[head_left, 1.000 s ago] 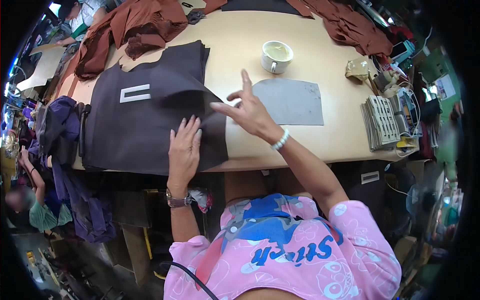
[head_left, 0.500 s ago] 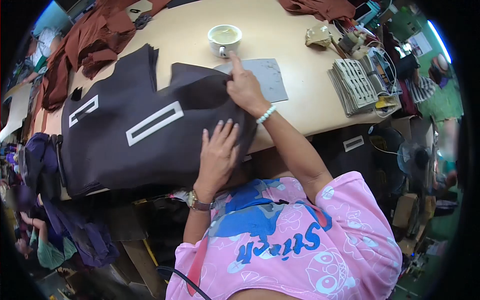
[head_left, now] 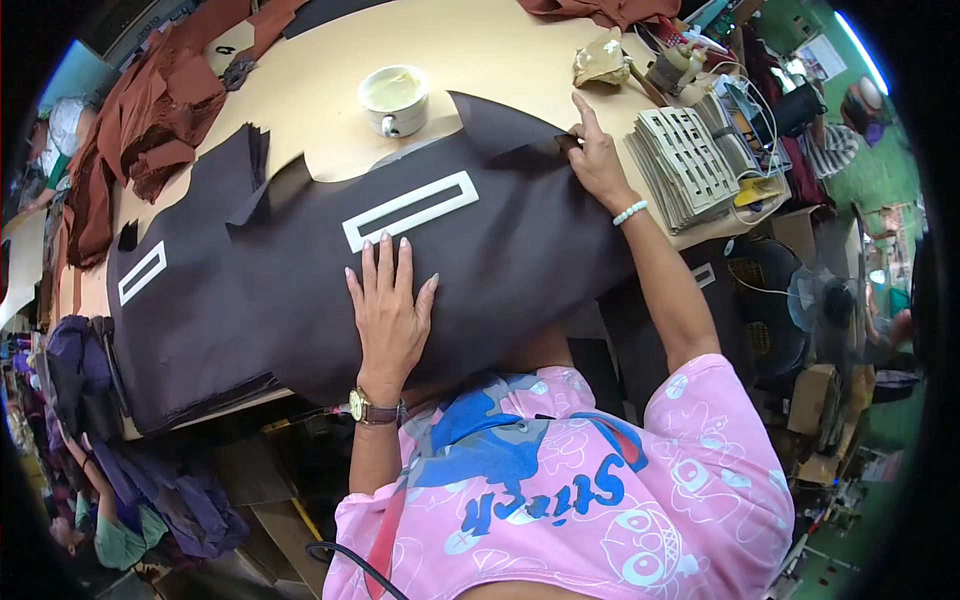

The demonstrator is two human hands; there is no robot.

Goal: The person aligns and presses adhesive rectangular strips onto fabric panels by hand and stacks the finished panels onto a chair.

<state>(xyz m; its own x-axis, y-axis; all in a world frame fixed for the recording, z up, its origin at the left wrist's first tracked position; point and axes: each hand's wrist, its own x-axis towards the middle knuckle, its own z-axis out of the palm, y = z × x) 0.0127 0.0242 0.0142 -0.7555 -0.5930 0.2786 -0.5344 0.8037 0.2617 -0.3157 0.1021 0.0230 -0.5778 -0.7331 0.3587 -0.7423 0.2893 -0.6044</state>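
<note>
A thin dark brown fabric panel (head_left: 500, 270) with a white rectangular frame (head_left: 412, 210) on it stretches over the table's near edge. My left hand (head_left: 392, 315) lies flat on it, fingers spread just below the white frame. At the panel's far right corner, my right hand (head_left: 602, 165) grips the edge between thumb and curled fingers, the index finger sticking out. More dark panels (head_left: 190, 330) lie stacked to the left, the top one bearing another white frame (head_left: 142, 273). A white cup (head_left: 393, 102) holding a pale paste stands just beyond the panel.
A bundle of slotted cards (head_left: 680, 165) and a crumpled, glue-stained lump (head_left: 602, 58) sit at the right of the table (head_left: 500, 50). Rust-brown fabric (head_left: 165, 110) is heaped at the far left. Purple cloth (head_left: 180, 490) hangs by the left edge. Other people are at both sides.
My right hand has drawn the panel's corner to the right, spreading the panel and shifting its white frame rightward. My left hand has slid left and flattened. The view has shifted slightly.
</note>
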